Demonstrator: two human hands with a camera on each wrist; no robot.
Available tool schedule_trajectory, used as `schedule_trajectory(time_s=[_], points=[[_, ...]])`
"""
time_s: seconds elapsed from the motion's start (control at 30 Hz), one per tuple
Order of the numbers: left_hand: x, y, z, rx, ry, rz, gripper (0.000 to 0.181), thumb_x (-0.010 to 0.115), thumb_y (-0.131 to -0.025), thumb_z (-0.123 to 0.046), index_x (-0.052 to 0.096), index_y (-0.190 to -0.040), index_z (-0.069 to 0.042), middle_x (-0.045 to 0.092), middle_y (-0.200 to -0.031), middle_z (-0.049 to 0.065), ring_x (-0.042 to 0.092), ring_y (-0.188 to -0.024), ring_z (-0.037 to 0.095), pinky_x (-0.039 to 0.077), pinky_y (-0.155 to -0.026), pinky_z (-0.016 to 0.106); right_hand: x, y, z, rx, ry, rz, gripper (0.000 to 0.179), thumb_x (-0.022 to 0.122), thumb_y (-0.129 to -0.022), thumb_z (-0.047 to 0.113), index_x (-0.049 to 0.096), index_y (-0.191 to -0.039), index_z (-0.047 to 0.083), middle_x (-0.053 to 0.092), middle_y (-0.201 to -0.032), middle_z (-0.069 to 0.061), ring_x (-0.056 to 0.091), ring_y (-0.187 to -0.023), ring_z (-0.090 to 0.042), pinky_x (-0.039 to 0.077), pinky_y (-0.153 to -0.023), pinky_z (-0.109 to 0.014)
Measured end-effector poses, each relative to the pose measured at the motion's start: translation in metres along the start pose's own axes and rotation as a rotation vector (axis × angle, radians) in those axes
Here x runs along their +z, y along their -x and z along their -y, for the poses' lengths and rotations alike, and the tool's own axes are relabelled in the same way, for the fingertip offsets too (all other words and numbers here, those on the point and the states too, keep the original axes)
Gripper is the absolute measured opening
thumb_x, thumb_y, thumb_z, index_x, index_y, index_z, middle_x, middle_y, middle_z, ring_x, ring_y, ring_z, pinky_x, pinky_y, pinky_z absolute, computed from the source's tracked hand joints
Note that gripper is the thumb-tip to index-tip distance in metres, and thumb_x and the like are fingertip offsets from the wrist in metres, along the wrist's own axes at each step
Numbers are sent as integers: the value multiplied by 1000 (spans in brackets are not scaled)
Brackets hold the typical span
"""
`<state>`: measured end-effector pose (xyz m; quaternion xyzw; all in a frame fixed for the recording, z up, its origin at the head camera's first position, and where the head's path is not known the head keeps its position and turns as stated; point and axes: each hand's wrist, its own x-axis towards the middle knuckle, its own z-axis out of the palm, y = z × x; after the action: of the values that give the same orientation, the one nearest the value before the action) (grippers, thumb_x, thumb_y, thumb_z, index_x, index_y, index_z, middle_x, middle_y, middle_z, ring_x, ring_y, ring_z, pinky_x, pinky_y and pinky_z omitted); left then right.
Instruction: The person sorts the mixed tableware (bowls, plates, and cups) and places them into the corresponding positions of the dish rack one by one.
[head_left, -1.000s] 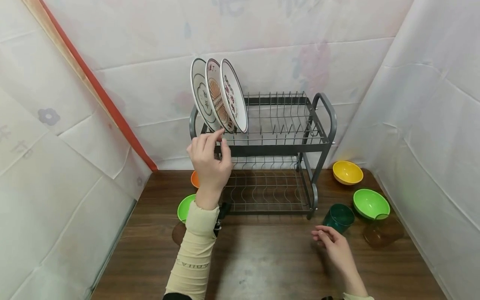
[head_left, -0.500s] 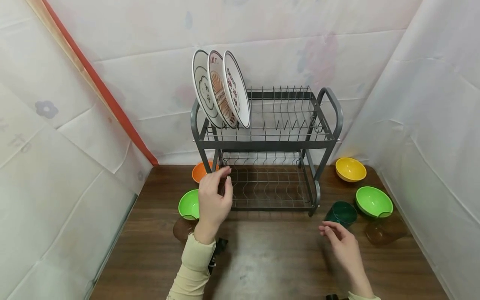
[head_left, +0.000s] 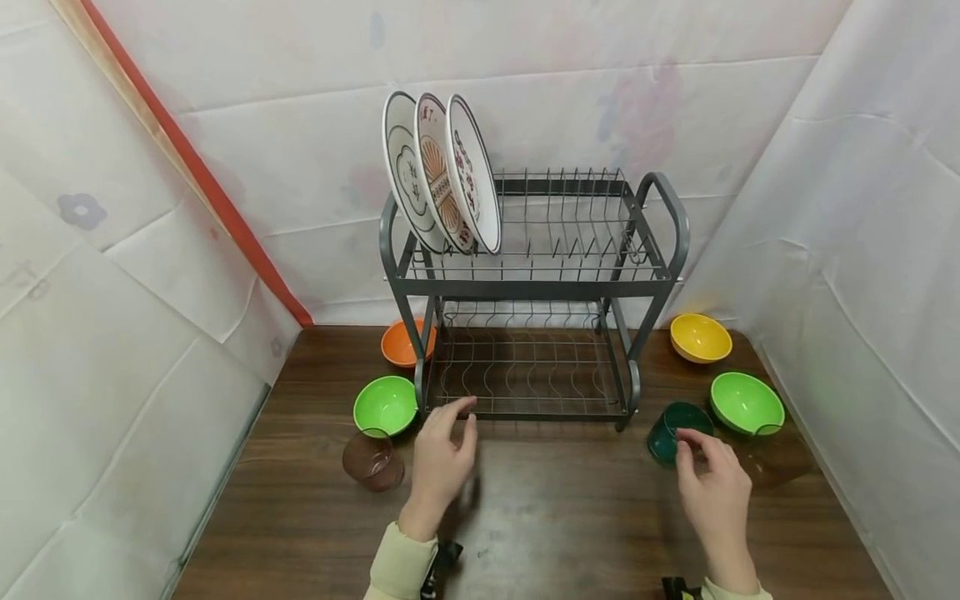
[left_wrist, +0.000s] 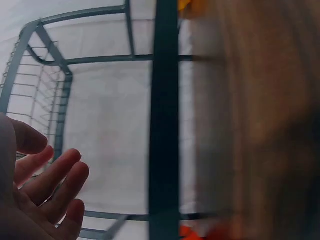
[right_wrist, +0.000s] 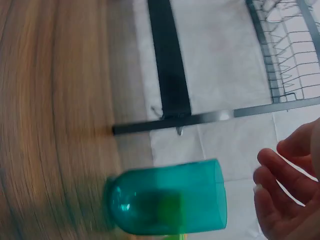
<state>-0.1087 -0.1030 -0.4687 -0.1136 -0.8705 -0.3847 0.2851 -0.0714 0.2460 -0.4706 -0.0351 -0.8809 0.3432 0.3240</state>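
My left hand [head_left: 444, 457] hovers in front of the dish rack's lower tier with loosely bent fingers and nothing in them. Beside the teal glass [head_left: 670, 435] is my right hand [head_left: 714, 487], its fingertips overlapping the rim in the head view. In the right wrist view the teal glass [right_wrist: 167, 200] stands apart from the relaxed fingers [right_wrist: 285, 185]. Three patterned plates lean upright at the left end of the rack's top tier, the nearest a white plate [head_left: 474, 175]. The grey two-tier dish rack [head_left: 532, 289] stands against the back cloth.
Left of the rack sit an orange bowl [head_left: 399, 343], a green bowl [head_left: 384, 406] and a brownish clear glass [head_left: 372, 461]. To its right are a yellow bowl [head_left: 701, 338], another green bowl [head_left: 747, 403] and a second brownish glass [head_left: 783, 458], partly hidden. White cloth walls [head_left: 885, 275] enclose the table.
My left hand has come down from beside the plates to the front of the lower tier. The right hand has shifted slightly rightward, its fingers now spread further at the teal glass.
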Motion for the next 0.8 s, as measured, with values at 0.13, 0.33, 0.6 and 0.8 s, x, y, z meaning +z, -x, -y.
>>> schedule_trajectory(time_s=[0.13,0.33,0.6,0.8], points=[[2,19,3,-72,11,36,25,69,-92,-7,70,-116,-13,70,-105,1,64,-99,18,52,-86,42,3,-2,-4,-66,62,36,19,70,-82,-9,70,-100,-3,69,-98,-21,57,-94,-38,44,-80,-49],[4,40,10,-143,-8,83,24,70,-91,-8,71,-114,-14,70,-100,3,64,-94,17,52,-80,43,10,-2,-11,-82,128,84,23,74,-78,-6,69,-100,-3,68,-99,-22,56,-95,-41,45,-82,-55],[5,58,21,-224,-37,118,21,71,-91,-9,72,-112,-13,70,-98,3,66,-92,21,52,-78,45,17,0,-18,-41,195,120,23,70,-81,-4,69,-104,-6,68,-101,-25,56,-96,-44,41,-87,-59],[4,61,26,-231,-68,118,22,70,-91,-10,72,-112,-10,70,-97,4,65,-91,22,51,-77,46,22,1,-23,-54,265,129,18,71,-83,-4,72,-100,-6,70,-97,-26,58,-95,-44,38,-93,-60]])
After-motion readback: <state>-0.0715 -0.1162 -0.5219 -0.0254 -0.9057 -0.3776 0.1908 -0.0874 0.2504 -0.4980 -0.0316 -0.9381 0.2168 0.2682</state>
